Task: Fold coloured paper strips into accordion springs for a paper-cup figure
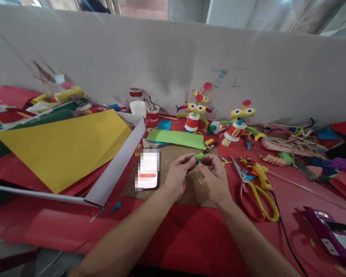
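Observation:
My left hand (pixel 179 172) and my right hand (pixel 215 175) meet over the brown board, both with fingers pinched. Between their fingertips is a small piece of green and blue paper (pixel 200 156), partly covered by the fingers, so its full shape is hidden. Just beyond it lies a dark pen (pixel 210 148). A flat green paper sheet (pixel 175 137) rests past my hands. Left of my left hand is a phone (pixel 148 173) with a lit, blurred screen.
Scissors (pixel 245 177) and a yellow glue gun (pixel 261 175) with a trailing cord lie at right. Several paper-cup robot figures (pixel 235 130) stand near the wall. A white box (pixel 115 169) with yellow paper (pixel 72 146) fills the left. A purple power strip (pixel 331 234) sits front right.

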